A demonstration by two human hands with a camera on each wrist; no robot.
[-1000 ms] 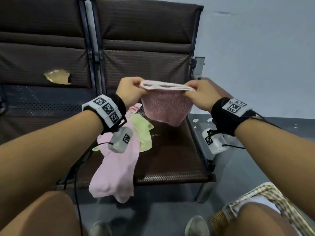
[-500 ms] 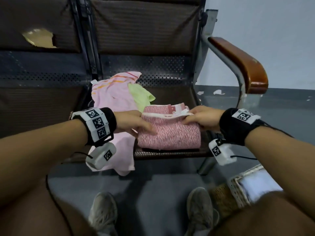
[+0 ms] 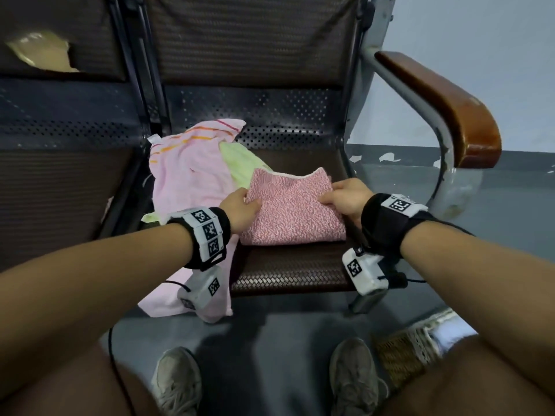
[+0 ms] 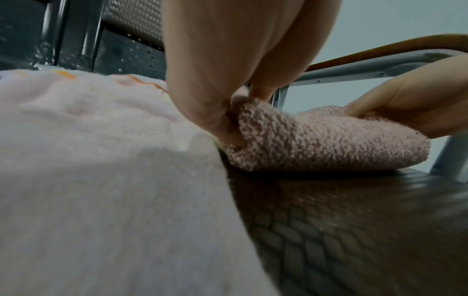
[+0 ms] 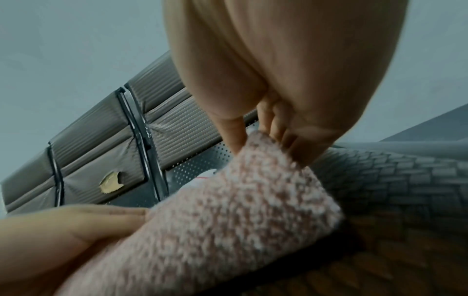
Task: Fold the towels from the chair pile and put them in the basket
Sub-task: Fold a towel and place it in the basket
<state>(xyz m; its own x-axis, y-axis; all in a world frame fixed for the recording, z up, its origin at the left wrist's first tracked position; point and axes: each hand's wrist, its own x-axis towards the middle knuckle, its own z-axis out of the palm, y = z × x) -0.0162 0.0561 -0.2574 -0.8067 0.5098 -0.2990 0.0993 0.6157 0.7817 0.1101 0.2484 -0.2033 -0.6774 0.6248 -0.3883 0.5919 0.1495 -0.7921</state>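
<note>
Speckled pink towel: recorded flat on the woven chair seat, folded to a compact rectangle, its far edge slightly raised and showing a pale border. A second earlier the same towel had been held in the air between the two hands, hanging doubled; half a second earlier it had been lowered to the seat with a white-banded edge still exposed at the top; at this moment that band was no longer visible and the speckled face lay uppermost, so a further fold was judged to have been laid over. Left hand: placed at the towel's left edge, its fingers pinching the edge of the fabric, as shown in the left wrist view. Right hand: placed at the right edge, its fingers curled over and pinching that edge. Pale pink striped towel and yellow-green towel: left unfolded just beyond and to the left of the left fingers, the pink one trailing over the seat front. Basket: partly seen on the floor, below and nearer than the right fingers, mostly hidden by the right forearm. Fold judged nearly complete; transfer to the basket not yet made, two towels outstanding.
</note>
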